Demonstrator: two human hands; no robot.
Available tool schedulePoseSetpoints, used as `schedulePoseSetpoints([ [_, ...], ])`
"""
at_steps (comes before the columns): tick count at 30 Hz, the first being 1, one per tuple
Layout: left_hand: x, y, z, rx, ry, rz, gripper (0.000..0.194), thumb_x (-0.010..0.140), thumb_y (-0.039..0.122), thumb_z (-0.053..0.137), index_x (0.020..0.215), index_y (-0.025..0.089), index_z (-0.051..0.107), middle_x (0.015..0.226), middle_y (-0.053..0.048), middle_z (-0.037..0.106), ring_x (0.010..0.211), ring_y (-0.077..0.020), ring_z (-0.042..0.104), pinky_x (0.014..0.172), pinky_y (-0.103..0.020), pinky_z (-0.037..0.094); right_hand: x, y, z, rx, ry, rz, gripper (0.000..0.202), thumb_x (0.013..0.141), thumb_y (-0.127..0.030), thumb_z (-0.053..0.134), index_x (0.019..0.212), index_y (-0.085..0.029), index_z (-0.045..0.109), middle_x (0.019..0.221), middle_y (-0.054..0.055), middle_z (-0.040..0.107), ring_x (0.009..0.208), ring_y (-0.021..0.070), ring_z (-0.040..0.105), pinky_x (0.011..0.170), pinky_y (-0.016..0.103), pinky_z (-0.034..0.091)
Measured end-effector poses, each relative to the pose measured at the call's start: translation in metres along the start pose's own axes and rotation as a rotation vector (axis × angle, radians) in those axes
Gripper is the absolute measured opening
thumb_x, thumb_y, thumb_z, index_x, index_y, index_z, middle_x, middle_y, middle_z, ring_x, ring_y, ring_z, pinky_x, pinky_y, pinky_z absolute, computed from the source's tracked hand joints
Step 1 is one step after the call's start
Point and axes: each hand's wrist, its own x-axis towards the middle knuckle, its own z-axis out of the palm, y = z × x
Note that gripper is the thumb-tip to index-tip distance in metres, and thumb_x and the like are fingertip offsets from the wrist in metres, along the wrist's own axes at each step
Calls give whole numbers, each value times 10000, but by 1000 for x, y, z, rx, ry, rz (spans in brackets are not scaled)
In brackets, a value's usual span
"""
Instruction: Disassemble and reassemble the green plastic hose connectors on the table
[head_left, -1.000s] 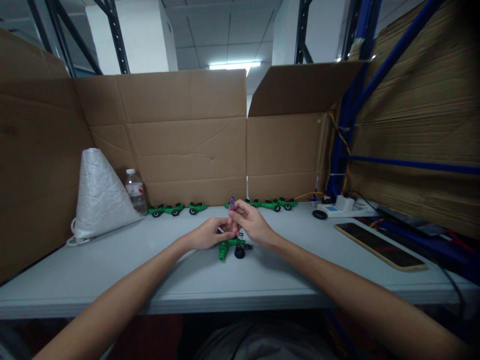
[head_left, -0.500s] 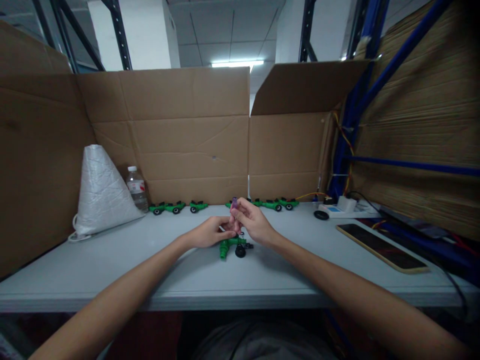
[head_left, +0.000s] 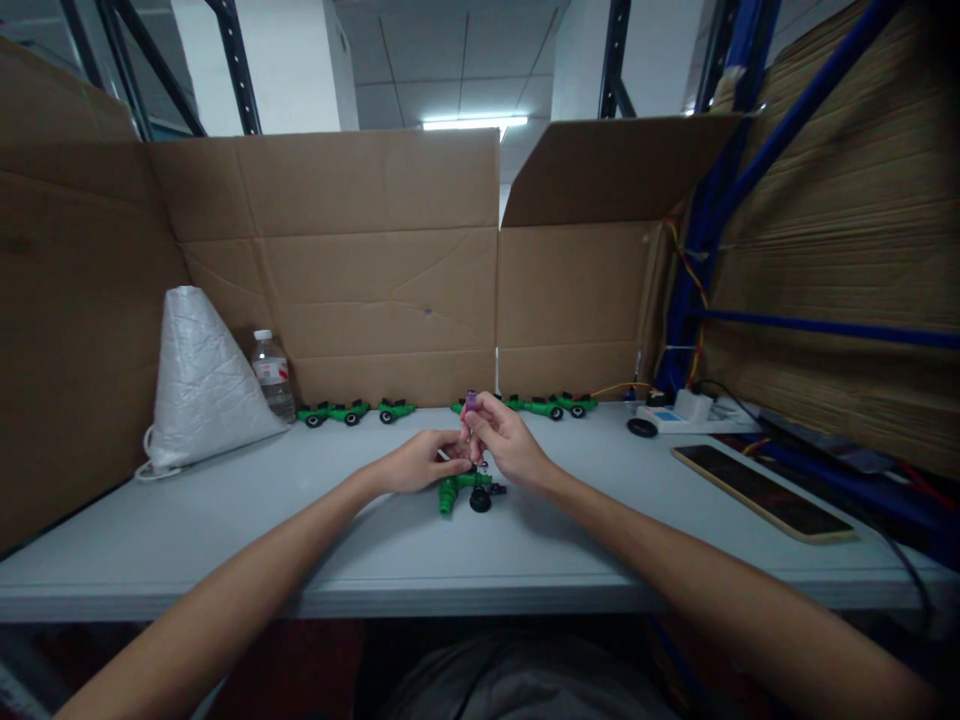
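Purple handle (head_left: 471, 400) slightly rightward in right hand (head_left: 511, 440), left hand (head_left: 417, 462) on green toy (head_left: 449, 492).

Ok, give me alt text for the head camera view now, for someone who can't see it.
A right hand pinches a small purple-topped item above a green toy piece, with the left hand close beside it. Green toy cars line the back of a white table, with a bag and bottle left, a phone right.

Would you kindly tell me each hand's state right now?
Left hand: fingers curled at the green toy; hold cannot be told.
Right hand: closed on a purple piece.
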Motion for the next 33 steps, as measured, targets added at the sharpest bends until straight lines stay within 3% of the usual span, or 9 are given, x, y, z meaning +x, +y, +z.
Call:
schedulePoseSetpoints([
  [7,0,-3,0,14,2,4,354,1010,492,639,1023,139,670,952,-80,708,863,-162,633,801,-268,498,0,1,-1,15,0,-8,377,982,-578,654,1001,-234,502,822,-40,667,479,90,604,443,209,467],
  [12,0,-2,0,13,17,4,363,1002,501,651,1014,139,674,924,-73,705,843,-157,637,795,-265,498,0,2,0,4,-1,-8,362,1014,-564,607,1136,-228,549,834,-39,647,473,87,601,437,211,472],
  [22,0,-4,-1,3,15,-2,386,998,532,647,994,147,675,963,-79,714,870,-158,642,825,-269,500,0,7,-2,-8,-8,-5,344,988,-539,665,1013,-233,510,779,-46,659,492,104,616,452,220,489],
  [27,0,-1,-1,-4,-5,2,348,1006,490,646,1018,143,669,957,-68,705,865,-151,628,828,-261,493,0,4,-1,8,1,3,371,1018,-578,596,1134,-229,542,812,-39,658,471,99,603,433,219,474],
  [33,0,-3,0,3,3,-1,378,995,523,649,1018,146,667,969,-71,703,890,-171,639,841,-280,504,1,4,-1,-13,5,-9,367,984,-572,655,983,-229,527,794,-35,671,483,92,585,452,216,470],
])
